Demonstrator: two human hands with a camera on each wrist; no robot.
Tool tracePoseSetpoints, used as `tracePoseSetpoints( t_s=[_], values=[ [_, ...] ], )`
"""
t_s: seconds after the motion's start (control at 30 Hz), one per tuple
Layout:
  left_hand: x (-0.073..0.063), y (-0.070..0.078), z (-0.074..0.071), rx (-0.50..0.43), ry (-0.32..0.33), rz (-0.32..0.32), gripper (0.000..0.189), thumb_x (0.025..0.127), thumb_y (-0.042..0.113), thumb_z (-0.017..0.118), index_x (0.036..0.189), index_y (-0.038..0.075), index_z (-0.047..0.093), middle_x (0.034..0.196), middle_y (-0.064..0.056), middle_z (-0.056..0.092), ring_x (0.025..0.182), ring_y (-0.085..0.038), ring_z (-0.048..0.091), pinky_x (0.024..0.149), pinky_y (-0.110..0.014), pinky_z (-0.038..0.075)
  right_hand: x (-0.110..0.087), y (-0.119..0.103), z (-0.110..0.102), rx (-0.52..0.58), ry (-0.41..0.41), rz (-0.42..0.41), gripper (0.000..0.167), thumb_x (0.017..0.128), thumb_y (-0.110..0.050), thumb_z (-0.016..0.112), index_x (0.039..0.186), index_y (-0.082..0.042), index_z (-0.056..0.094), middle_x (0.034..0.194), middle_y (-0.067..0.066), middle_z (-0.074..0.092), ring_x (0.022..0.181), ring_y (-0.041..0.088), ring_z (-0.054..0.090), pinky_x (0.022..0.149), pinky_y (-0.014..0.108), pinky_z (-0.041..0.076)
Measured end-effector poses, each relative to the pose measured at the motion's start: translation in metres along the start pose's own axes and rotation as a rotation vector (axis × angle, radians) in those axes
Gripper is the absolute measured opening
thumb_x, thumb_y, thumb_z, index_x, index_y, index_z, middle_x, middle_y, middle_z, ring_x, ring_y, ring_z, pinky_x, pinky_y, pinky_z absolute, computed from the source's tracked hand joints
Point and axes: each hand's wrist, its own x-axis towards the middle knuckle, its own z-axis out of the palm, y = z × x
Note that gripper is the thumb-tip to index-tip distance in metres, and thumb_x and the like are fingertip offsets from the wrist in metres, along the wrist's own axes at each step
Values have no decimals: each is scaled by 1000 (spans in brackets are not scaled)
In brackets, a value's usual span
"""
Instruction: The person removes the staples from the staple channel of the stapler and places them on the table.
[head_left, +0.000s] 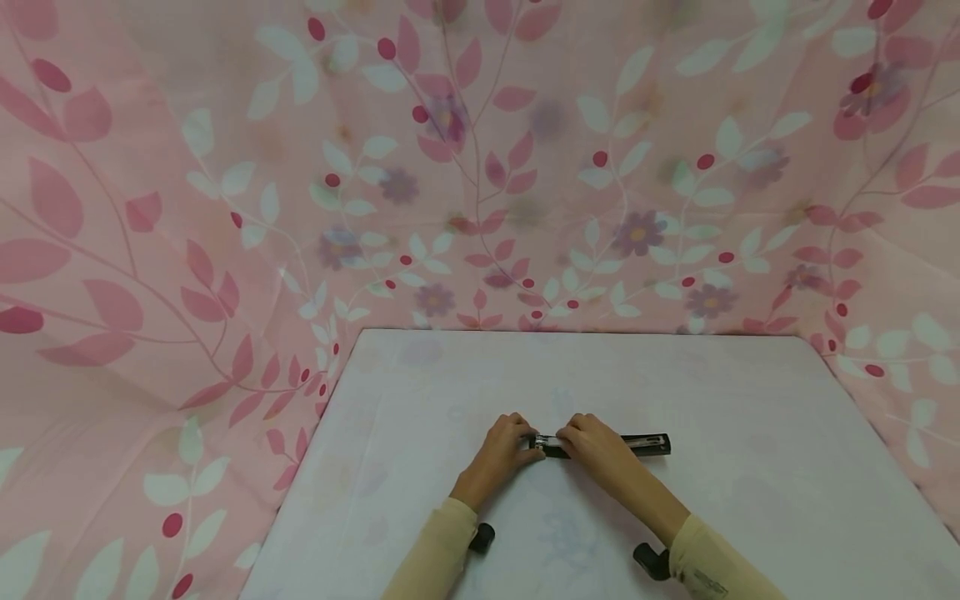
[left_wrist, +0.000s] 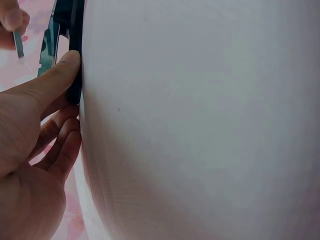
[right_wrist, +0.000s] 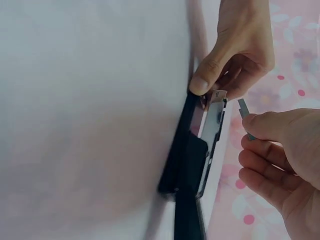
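Note:
A black stapler point(head_left: 651, 445) lies across the white table, its top swung back so the metal staple channel point(right_wrist: 214, 120) is exposed. At the stapler's left end my left hand point(head_left: 501, 454) grips the base, thumb point(left_wrist: 65, 67) on one side and fingers curled behind. My right hand point(head_left: 600, 450) is over the middle of the stapler in the head view. Between its thumb and index finger it pinches a short grey strip of staples point(right_wrist: 246, 119), held just apart from the channel. The same staple strip point(left_wrist: 18, 44) shows at the upper left of the left wrist view.
The white tabletop point(head_left: 720, 392) has rounded far corners. Pink floral cloth point(head_left: 480, 167) hangs behind the table and along its sides. A black wrist device point(head_left: 482, 538) sits at the left sleeve, another black device point(head_left: 651, 562) at the right sleeve.

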Motion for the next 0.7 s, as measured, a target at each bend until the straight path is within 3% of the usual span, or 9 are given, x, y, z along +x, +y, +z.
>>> tracePoseSetpoints(
  t_s=[0.37,0.7],
  values=[
    [0,1,-2,1,-14,-11,34,77,33,82,103,12,77,98,0,65,89,-13,53,78,-25,45,-50,5,0,42,73,-18,22,72,-3,83,90,-10,74,86,-3,60,80,10,56,70,26,52],
    [0,1,0,-16,-19,-23,34,78,33,82,104,12,76,100,0,64,90,-14,54,78,-25,45,-73,3,9,59,-15,99,16,78,-10,81,93,-12,74,89,-5,62,82,10,59,73,28,53]
  ],
)
